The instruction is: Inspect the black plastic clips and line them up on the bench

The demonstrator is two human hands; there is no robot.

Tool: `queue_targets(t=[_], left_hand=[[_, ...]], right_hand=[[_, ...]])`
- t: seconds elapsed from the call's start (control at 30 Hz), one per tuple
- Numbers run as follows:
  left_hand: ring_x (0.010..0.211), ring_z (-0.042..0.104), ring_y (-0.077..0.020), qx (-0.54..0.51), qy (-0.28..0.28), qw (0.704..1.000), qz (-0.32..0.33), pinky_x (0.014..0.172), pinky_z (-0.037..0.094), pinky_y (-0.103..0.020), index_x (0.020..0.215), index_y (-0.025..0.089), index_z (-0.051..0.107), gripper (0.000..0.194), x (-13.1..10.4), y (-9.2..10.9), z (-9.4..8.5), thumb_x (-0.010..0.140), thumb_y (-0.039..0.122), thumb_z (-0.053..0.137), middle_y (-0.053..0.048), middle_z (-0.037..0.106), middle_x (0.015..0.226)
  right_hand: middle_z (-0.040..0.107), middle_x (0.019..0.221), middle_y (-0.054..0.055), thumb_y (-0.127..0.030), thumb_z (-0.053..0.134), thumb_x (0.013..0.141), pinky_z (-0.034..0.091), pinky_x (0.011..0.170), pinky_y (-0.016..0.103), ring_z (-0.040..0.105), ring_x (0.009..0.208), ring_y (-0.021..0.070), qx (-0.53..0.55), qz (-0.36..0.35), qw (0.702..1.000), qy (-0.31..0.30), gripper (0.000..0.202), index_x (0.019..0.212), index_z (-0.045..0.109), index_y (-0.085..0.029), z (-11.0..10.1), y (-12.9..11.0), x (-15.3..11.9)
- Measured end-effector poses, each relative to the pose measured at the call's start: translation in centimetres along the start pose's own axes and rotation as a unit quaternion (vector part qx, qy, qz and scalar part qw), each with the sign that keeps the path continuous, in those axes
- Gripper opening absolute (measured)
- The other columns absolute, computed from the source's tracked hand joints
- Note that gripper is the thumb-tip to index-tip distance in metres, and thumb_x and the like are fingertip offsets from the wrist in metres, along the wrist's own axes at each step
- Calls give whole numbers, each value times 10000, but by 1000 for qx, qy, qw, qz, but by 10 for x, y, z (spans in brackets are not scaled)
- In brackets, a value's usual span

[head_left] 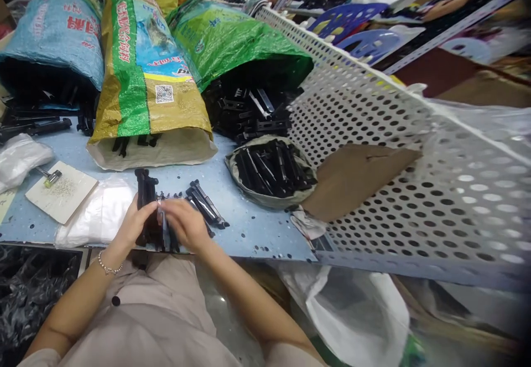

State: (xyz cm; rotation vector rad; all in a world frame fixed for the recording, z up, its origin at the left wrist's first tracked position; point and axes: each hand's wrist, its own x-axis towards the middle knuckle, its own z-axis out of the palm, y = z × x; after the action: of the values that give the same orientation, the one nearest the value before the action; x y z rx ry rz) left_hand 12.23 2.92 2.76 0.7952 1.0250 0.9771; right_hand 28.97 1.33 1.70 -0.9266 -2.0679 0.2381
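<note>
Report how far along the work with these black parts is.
Possibly done: the pieces gathered in the round bag, though nothing confirms it. In hand: the left hand holds upright black parts, with the right hand close against them. Apparently left: loose pieces beside the right hand and the heap at the green sack's mouth.

3 sacks (151,68) lie behind the plastic bags (97,209)

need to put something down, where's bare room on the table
Front right of the blue tabletop, between loose black plastic parts and white perforated panel, looks bare, specks aside. Crowded: left, white plastic bags; back, printed woven sacks.
</note>
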Motion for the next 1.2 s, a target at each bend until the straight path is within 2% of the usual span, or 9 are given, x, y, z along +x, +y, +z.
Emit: queue_targets(t=[0.2, 0.33, 0.43, 0.53, 0.7, 0.8, 1.0, 1.1, 1.2], left_hand=[[642, 654, -197, 109, -54, 993, 6, 620, 584, -349, 1578, 278, 78, 882, -35, 2, -12, 905, 581, 560, -5, 641, 772], [845, 691, -248, 245, -24, 966, 80, 789, 581, -420, 1596, 252, 76, 865, -43, 0, -19, 928, 574, 521, -115, 683, 1079], [1103, 638, -285, 323, 9, 933, 159, 964, 515, -444, 1588, 251, 158, 852, -45, -1, -24, 907, 546, 578, -156, 512, 1436], [930, 679, -234, 277, -15, 953, 119, 828, 560, -389, 1586, 263, 147, 823, -41, 1, -29, 925, 545, 548, -131, 604, 1307], [894, 656, -185, 157, 53, 977, 132, 786, 550, -302, 1405, 229, 475, 557, -28, 12, -40, 940, 529, 529, -64, 671, 1062], [850, 658, -172, 122, 70, 982, 127, 776, 548, -285, 1256, 210, 577, 449, -25, 11, -44, 936, 522, 539, -44, 677, 939], [967, 664, -186, 86, 139, 978, 132, 849, 549, -300, 1344, 247, 492, 501, -31, -5, -45, 948, 553, 500, -58, 674, 1096], [1156, 608, -198, 118, 134, 976, 125, 977, 505, -335, 1454, 298, 372, 546, -30, -12, -45, 980, 563, 420, -68, 598, 1295], [1279, 523, -200, 213, 87, 960, 158, 1062, 443, -360, 1426, 290, 428, 476, -20, -18, -51, 1015, 514, 341, -81, 502, 1409]], right_hand=[[636, 925, 103, -380, 401, 1024, 509, 802, 353, 600, 896, 221, -32, 77, 994, -71, 269, 1028, 592, -189, -2, 26, 33], [554, 783, 26, -437, 405, 1005, 452, 704, 292, 527, 737, 165, 141, 175, 970, -90, 290, 893, 543, -208, 8, 10, 37], [433, 625, -43, -534, 393, 971, 347, 513, 238, 403, 538, 117, 340, 324, 878, -91, 373, 792, 471, -217, 16, 1, 39], [393, 568, -64, -599, 341, 962, 265, 434, 227, 323, 451, 98, 426, 407, 798, -123, 444, 766, 453, -217, 16, -4, 41], [603, 828, 55, -594, 414, 978, 438, 668, 283, 543, 744, 169, 182, 180, 939, -229, 453, 903, 579, -180, 14, -27, 24], [613, 877, 106, -538, 406, 1006, 430, 717, 308, 549, 826, 207, 26, 64, 967, -246, 434, 930, 602, -159, 25, -39, 7], [655, 963, 69, -514, 389, 1021, 467, 755, 298, 610, 842, 181, 172, 239, 927, -234, 397, 1085, 606, -189, 40, -45, -4], [610, 1274, 123, -533, 628, 893, 498, 885, 357, 619, 1072, 238, 307, 312, 883, -171, 631, 1407, 459, -207, 43, -46, -3], [650, 1211, 96, -496, 754, 784, 533, 839, 353, 653, 1000, 234, 420, 394, 811, -97, 691, 1369, 520, -213, 44, -40, -7]])
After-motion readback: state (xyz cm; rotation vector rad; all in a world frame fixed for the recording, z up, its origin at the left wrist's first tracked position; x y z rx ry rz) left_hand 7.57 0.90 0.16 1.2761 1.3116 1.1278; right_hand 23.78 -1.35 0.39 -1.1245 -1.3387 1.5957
